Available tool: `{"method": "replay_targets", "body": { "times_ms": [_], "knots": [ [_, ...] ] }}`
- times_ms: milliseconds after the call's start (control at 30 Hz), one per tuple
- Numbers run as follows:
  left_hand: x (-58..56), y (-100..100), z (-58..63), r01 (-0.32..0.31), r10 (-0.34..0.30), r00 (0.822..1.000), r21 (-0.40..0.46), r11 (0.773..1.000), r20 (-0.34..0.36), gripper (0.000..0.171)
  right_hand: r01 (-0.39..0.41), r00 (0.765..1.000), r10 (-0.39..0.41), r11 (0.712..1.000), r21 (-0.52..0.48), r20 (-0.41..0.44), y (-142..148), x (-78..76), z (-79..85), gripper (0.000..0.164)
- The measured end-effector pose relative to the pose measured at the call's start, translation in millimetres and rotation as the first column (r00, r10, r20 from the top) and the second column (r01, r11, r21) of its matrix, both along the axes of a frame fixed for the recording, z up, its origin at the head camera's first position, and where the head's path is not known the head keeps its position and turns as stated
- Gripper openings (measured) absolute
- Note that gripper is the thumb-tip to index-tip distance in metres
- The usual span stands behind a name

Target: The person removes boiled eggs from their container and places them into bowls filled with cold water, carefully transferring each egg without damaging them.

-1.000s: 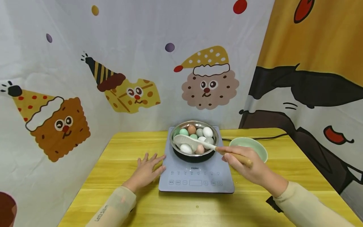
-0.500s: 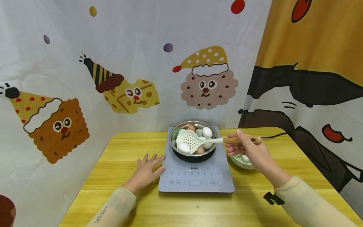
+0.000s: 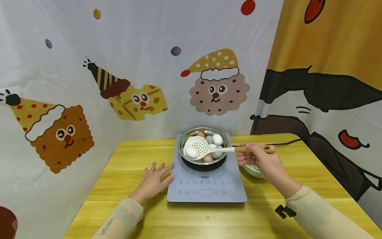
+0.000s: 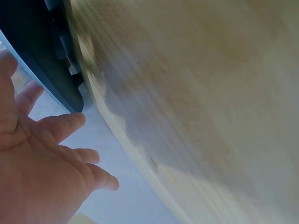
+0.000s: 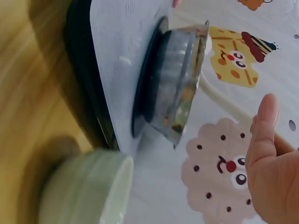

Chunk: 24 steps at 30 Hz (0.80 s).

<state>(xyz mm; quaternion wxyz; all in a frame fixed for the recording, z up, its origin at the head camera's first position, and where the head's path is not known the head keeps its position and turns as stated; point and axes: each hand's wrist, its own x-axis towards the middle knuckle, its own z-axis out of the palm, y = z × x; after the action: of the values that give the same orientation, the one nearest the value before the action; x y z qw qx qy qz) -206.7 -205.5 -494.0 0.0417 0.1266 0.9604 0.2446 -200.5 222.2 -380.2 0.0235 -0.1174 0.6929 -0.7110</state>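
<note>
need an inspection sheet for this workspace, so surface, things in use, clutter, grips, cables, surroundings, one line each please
Surface: yellow wood-grain table.
Job's things: pan of eggs on the cooktop; skimmer over the pan, a white egg on it; green bowl right of the cooktop, partly hidden.
Clutter: nothing seen.
Grips: left grip spread at the cooktop's left edge; right grip holds the skimmer's handle.
Cables: one dark cable along the table's back right.
Surroundings: backdrop with cartoon prints.

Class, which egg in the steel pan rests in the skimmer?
The white egg at the left front of the steel pan, lying in the skimmer; the other visible eggs lie outside it.
</note>
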Motion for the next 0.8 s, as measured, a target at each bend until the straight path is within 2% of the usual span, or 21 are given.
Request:
{"method": "replay_targets", "body": {
  "times_ms": [167,300,467,567,600,700,800],
  "knots": [
    [-0.9,-0.7,-1.7,0.001,-0.001,1.000,0.000,1.000,-0.005,0.060,-0.006,0.997,0.020,0.984,-0.176,0.076,0.0,-3.2,-6.7,0.032],
    [-1.4,-1.0,-2.0,0.005,-0.005,1.000,0.002,1.000,-0.007,0.060,-0.033,0.996,0.055,0.962,-0.269,0.075,6.3,-1.6,-3.8,0.034],
    [-1.2,-1.0,-2.0,0.003,-0.003,1.000,0.009,1.000,-0.007,0.061,-0.073,0.995,0.093,0.945,-0.320,0.048,24.2,6.2,11.7,0.036],
    [-1.0,-0.8,-3.1,0.000,0.000,1.000,0.008,1.000,-0.008,0.061,-0.104,0.994,0.109,0.943,-0.315,-0.002,45.3,13.2,19.4,0.039],
    [-1.1,-0.8,-3.7,0.000,0.000,1.000,0.007,1.000,-0.009,0.061,-0.105,0.994,0.106,0.946,-0.306,-0.016,53.9,16.1,21.6,0.040],
    [-1.1,-1.1,-4.2,-0.003,0.003,1.000,0.007,1.000,-0.010,0.061,-0.043,0.998,0.033,0.965,-0.260,-0.045,80.6,26.4,25.5,0.040],
    [-1.2,-1.9,-4.1,-0.003,0.003,1.000,0.009,1.000,-0.010,0.060,0.083,0.996,-0.090,0.972,-0.219,-0.024,107.2,36.6,25.3,0.036]
  ]
}}
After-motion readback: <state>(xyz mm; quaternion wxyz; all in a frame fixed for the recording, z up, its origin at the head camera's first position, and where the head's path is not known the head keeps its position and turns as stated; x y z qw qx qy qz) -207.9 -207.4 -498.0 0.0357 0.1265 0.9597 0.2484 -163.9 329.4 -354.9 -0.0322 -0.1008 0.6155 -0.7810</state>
